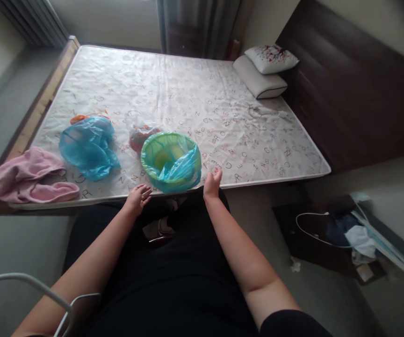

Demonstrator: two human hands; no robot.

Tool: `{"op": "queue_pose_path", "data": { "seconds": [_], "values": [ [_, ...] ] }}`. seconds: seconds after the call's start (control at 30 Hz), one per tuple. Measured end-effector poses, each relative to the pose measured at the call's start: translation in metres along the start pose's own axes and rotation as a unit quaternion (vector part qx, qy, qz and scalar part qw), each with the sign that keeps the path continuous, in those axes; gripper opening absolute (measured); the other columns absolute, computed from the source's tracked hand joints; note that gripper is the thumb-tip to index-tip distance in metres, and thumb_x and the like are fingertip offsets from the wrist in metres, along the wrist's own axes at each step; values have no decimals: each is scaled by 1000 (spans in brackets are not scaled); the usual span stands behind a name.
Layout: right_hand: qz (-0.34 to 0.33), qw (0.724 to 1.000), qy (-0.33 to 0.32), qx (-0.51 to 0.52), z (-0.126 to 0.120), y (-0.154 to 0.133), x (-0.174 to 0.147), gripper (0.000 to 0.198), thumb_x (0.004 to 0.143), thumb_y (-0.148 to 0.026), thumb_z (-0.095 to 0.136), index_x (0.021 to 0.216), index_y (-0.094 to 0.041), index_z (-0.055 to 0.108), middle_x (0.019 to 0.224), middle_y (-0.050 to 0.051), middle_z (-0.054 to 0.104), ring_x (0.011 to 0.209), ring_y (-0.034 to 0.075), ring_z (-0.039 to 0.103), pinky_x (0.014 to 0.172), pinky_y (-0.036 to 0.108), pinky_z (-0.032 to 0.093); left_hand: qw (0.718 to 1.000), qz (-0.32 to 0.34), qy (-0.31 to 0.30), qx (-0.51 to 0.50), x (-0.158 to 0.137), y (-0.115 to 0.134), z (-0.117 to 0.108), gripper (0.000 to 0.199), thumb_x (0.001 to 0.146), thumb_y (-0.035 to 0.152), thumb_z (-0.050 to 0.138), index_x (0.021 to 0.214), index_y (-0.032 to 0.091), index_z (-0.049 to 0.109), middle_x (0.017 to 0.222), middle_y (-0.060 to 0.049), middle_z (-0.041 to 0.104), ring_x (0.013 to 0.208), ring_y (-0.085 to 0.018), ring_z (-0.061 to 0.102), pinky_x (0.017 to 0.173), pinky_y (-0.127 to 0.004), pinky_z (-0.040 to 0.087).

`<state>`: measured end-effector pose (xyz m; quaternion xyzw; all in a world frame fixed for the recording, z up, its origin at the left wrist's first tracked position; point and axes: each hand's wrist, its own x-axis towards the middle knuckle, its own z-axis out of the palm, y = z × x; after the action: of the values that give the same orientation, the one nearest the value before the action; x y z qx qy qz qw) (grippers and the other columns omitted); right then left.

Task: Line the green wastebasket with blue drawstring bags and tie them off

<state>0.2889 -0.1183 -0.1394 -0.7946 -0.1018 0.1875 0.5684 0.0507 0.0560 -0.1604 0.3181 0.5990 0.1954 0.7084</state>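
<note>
Bin (151,157), round, green, draped inside and out with translucent blue plastic film (180,167), standing between both sets of fingers and slightly beyond, at the near edge of the mattress (251,159). Probably light, with thin, fairly stiff walls, perhaps flexing under a hard squeeze. Film likely soft, slippery, easily torn: best pinched together with the rim on opposite sides. Left hand (138,199): fingers spread, nothing held, just short of the near left side. Right hand (212,183): fingers curled, just beside the right side; cannot tell whether fully closed. Behind the bin, beyond the left fingers: clear bag (140,139) with reddish contents. Farther left of those fingers: crumpled blue bag (88,145), then pink cloth (32,175). Well beyond the right fingers: floral cushion (271,59) on a plain pillow (261,79).
</note>
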Motion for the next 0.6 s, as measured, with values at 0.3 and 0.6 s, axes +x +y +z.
{"op": "queue_pose_path", "data": {
  "seconds": [0.3, 0.6],
  "values": [
    [-318, 831, -302, -343, 8, -87, 2, 21, 102, -28, 59, 114, -25, 76, 126, 12, 76, 118, 30, 71, 110, 44, 54, 999, -18, -42, -16, 3, -1, 13, 24, 80, 17, 79, 98, 22, 65, 97, -6, 74, 82, -18, 74, 75, -30, 53],
    [-370, 693, -367, -497, 51, -150, 3, 50, 106, -50, 60, 148, -24, 66, 158, 14, 60, 147, 34, 56, 122, 50, 46, 994, -48, -94, -33, 2, 0, 10, 21, 80, 22, 77, 99, 20, 69, 106, -8, 77, 90, -20, 74, 80, -31, 54]
  ]
}}
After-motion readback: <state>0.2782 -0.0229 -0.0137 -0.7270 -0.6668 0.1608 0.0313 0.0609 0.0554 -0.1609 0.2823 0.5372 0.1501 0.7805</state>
